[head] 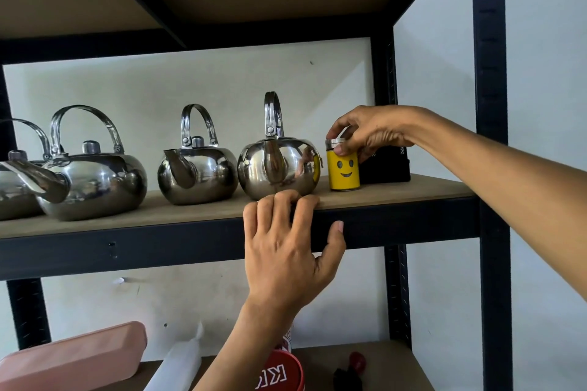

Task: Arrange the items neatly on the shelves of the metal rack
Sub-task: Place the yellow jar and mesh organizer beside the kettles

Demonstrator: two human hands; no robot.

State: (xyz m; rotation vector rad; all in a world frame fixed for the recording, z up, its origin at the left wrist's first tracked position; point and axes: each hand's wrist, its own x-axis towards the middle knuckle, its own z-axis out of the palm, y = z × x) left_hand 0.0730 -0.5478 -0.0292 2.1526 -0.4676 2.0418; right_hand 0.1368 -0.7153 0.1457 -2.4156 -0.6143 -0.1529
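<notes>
Metal rack (490, 105) with dark uprights and brown board shelves, seen from below the middle shelf (397, 192). Right hand (374, 133) reaches in from the right and pinches the silver cap of a yellow smiley jar (344, 170), fingers curled round the top; jar stands upright on the shelf, right part, near the front edge. Left hand (286, 247) rests on the front lip of the same shelf, four fingers hooked over the board, thumb spread against the dark beam, holding nothing else. Just left of the jar sits a steel kettle (279, 168), spout toward the camera, handle up; jar close beside it, contact cannot be told. Further left a second kettle (197, 173), then a larger third kettle (95, 181), and a fourth kettle (12, 187) cut by the left edge. Behind and right of the jar a black box (389, 165), partly hidden by the right hand. Lower shelf: pink flat container (73, 359) at left, white wrapped roll (184, 359), red round tub (282, 371) behind the left forearm, small red and black item (352, 368) at right, too unclear to name.
</notes>
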